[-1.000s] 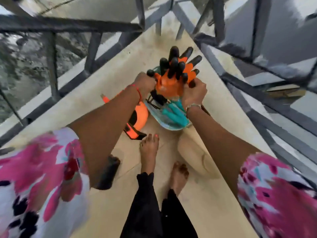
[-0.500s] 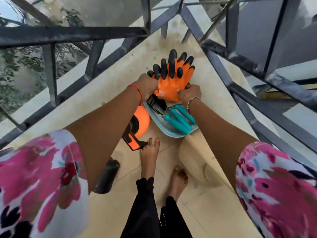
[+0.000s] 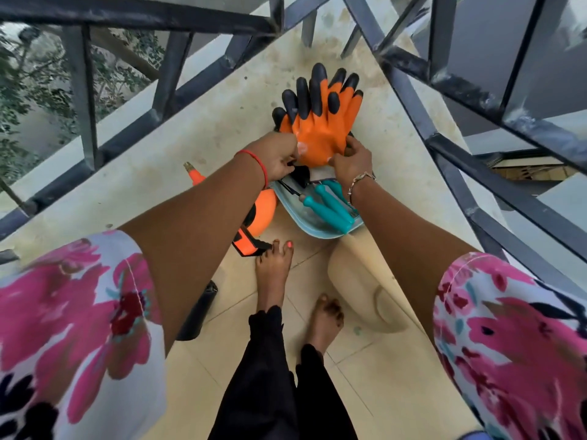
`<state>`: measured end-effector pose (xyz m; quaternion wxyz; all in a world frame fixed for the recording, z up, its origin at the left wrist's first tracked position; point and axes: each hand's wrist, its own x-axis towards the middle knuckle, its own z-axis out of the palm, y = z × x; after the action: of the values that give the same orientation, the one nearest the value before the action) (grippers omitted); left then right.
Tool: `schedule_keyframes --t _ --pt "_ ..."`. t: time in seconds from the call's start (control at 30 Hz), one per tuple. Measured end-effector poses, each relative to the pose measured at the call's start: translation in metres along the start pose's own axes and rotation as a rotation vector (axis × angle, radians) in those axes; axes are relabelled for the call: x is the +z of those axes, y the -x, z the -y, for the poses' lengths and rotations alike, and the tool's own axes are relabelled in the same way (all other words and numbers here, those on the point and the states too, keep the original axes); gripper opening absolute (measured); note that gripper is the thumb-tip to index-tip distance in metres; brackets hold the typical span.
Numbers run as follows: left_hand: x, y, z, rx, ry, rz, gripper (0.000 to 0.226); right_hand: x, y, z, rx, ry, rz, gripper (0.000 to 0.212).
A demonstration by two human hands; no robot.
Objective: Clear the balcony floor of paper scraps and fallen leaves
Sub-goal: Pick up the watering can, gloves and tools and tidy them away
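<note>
Far left on the balcony floor (image 3: pixel 381 376), near my leg, stands one black cylinder (image 3: pixel 198 312); I can't tell what it is. Just right of it lies one orange sprayer (image 3: pixel 263 211). My left hand (image 3: pixel 279 157) pinches the left edge of the orange gloves (image 3: pixel 320 122) at the cuff. A second ago they were a splayed bundle; now they lie flat against each other, black fingertips pointing far, so I judge I'm squaring them up to pull on, and no clearing has begun. I count two gloves, though they overlap so closely I'm going by the doubled fingertips. Beneath them sits one pale blue tray (image 3: pixel 305 223) holding two teal-handled tools (image 3: pixel 330 204). My right hand (image 3: pixel 352 160) pinches the gloves' right cuff edge, thumb on top. Near right of the tray is one beige plastic piece (image 3: pixel 359 281), touching the tray's near rim. Of paper scraps or leaves I see none on the floor in view.
</note>
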<state>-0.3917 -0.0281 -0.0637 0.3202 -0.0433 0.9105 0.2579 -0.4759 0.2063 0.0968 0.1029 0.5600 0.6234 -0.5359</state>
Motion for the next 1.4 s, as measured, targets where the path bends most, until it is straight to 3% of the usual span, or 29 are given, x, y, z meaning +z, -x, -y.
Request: schedule_keyframes --t 0.03,0.17,0.23,0.3,0.37,0.53,0.67,0.8,0.97,1.03,1.13,1.23,1.27,1.3,1.4 --pt "0.001 0.005 0.006 -0.032 0.083 0.11 0.027 -0.002 0.009 0.004 0.01 -0.015 0.013 0.054" --pt "-0.004 -0.006 0.006 0.036 0.116 0.064 0.033 -0.005 0.016 0.002 0.012 -0.054 0.053 0.054" --pt "-0.008 -0.007 0.009 0.047 0.079 0.017 0.036 -0.003 0.009 -0.002 0.059 -0.023 -0.015 0.051" --pt "-0.009 -0.007 0.009 0.047 0.075 0.021 0.038 -0.001 0.006 -0.007 0.121 0.074 -0.127 0.039" --pt "-0.005 -0.008 0.012 0.071 0.064 0.012 0.036 0.001 0.001 -0.018 0.156 0.187 -0.102 0.028" --pt "0.006 -0.013 0.015 0.046 -0.004 -0.096 0.032 0.014 -0.015 -0.038 -0.164 0.636 0.279 0.04" --pt "0.011 -0.015 0.012 0.014 -0.054 -0.094 0.019 0.027 -0.05 -0.048 -0.326 0.928 0.276 0.051" --pt "0.011 -0.016 0.016 0.069 -0.039 -0.049 0.028 0.03 -0.067 -0.051 -0.182 0.859 0.291 0.035" --pt "0.016 -0.004 0.009 0.086 -0.145 0.044 0.038 0.014 -0.05 -0.046 -0.185 0.855 0.239 0.032" --pt "0.014 0.008 -0.001 0.13 -0.238 0.115 0.033 0.004 -0.034 -0.04 -0.19 0.864 0.236 0.033" --pt "0.011 0.018 -0.005 0.108 -0.309 0.236 0.008 -0.007 -0.004 -0.031 -0.22 0.875 0.212 0.035" --pt "-0.034 0.007 -0.081 0.104 -0.373 0.37 0.032 -0.016 0.033 -0.016 -0.27 0.859 0.226 0.035" --pt "-0.062 0.0 -0.131 0.162 -0.324 0.284 0.036 -0.018 0.043 -0.012 -0.276 0.862 0.246 0.035" --pt "-0.085 0.004 -0.176 0.233 -0.221 0.225 0.036 -0.02 0.055 -0.009 -0.282 0.88 0.266 0.035" --pt "-0.127 0.048 -0.256 0.139 0.141 0.305 0.031 -0.03 0.09 -0.005 -0.307 0.942 0.297 0.033"
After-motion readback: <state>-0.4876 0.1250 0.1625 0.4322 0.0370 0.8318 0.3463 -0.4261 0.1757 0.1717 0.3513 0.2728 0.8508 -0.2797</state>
